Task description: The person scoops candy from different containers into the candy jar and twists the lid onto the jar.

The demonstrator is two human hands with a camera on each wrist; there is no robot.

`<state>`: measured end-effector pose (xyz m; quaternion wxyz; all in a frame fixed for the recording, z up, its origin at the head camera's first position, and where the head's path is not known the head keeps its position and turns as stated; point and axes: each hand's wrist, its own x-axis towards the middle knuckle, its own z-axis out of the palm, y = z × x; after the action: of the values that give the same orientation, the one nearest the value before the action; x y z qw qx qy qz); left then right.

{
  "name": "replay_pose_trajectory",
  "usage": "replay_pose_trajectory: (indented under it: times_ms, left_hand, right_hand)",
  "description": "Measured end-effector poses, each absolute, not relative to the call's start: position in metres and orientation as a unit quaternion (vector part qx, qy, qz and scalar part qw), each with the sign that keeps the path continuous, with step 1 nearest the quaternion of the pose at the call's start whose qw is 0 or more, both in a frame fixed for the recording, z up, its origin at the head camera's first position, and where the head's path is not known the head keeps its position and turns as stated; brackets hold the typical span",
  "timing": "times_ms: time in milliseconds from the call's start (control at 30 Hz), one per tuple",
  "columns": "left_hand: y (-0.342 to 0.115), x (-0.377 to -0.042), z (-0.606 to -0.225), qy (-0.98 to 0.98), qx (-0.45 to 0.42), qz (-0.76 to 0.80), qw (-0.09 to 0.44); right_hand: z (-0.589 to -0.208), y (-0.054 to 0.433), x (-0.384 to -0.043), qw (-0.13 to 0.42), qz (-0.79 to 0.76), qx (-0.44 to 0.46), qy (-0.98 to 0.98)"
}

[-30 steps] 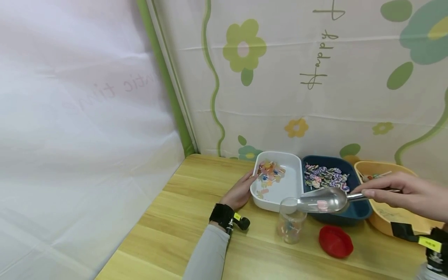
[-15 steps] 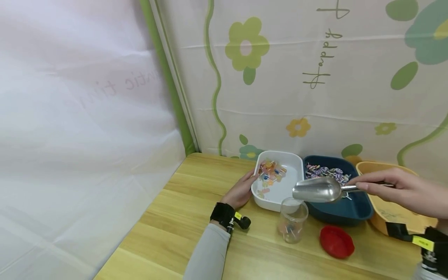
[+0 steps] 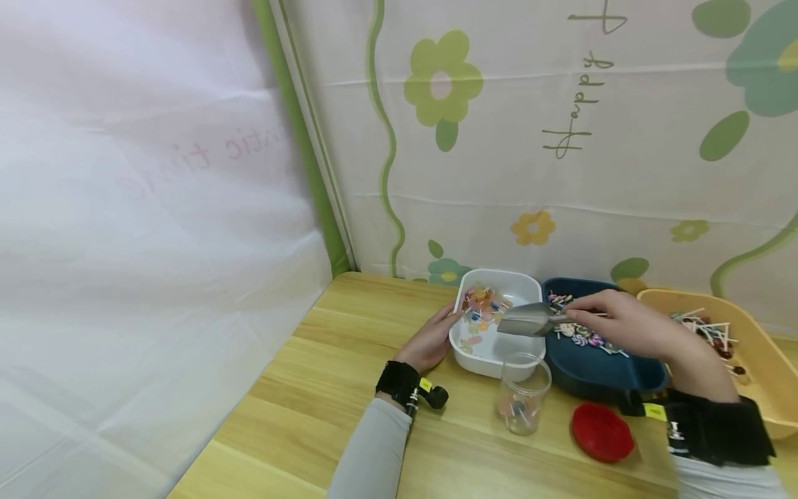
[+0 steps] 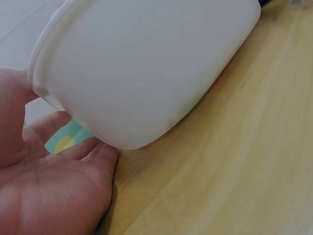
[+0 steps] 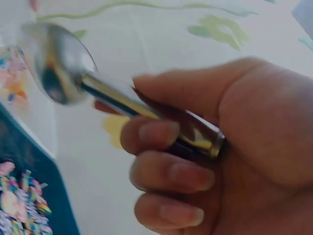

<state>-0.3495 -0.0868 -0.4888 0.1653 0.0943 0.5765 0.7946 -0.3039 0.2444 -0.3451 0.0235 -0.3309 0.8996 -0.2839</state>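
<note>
My left hand [image 3: 430, 339] holds the left side of a white bin [image 3: 476, 364], thumb at the rim and fingers against the outer wall in the left wrist view. Small pastel lollipops [image 3: 480, 312] lie in the bin's left part. My right hand [image 3: 623, 322] grips the handle of a metal scoop [image 3: 526, 320], its fingers curled round it in the right wrist view. The scoop's bowl hangs over the right side of the white bin, close to the lollipops. Just in front stands a clear plastic cup [image 3: 525, 391], upright, with a few small lollipops at its bottom.
A dark blue bin [image 3: 598, 371] with swirl lollipops [image 3: 582, 336] stands right of the white one, partly under my right hand. Beyond it is a yellow bin [image 3: 763, 360] holding brown lollipops [image 3: 717, 336]. A red dish-like lid [image 3: 601, 432] lies on the wooden table [image 3: 312, 388].
The scoop was tipped over the cup with a pink piece in it; my right hand has since lifted it and moved left over the white bin. My left hand stays put.
</note>
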Motion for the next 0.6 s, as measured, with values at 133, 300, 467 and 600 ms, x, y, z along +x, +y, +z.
replay_pose_trajectory:
  times_ms: [133, 300, 467, 600]
  left_hand:
    - [-0.087, -0.351, -0.490, 0.580, 0.095, 0.792, 0.164]
    - [-0.087, -0.351, -0.491, 0.581, 0.096, 0.792, 0.163]
    - [-0.087, -0.351, -0.489, 0.584, 0.095, 0.790, 0.162]
    - [-0.088, -0.350, -0.488, 0.588, 0.096, 0.787, 0.162]
  right_hand:
    - [-0.355, 0.229, -0.313, 0.019, -0.259, -0.315, 0.913]
    - [-0.367, 0.216, -0.318, 0.009, -0.238, -0.317, 0.918]
    - [-0.373, 0.208, -0.320, 0.013, -0.233, -0.317, 0.919]
    - [-0.378, 0.204, -0.322, 0.019, -0.232, -0.315, 0.920]
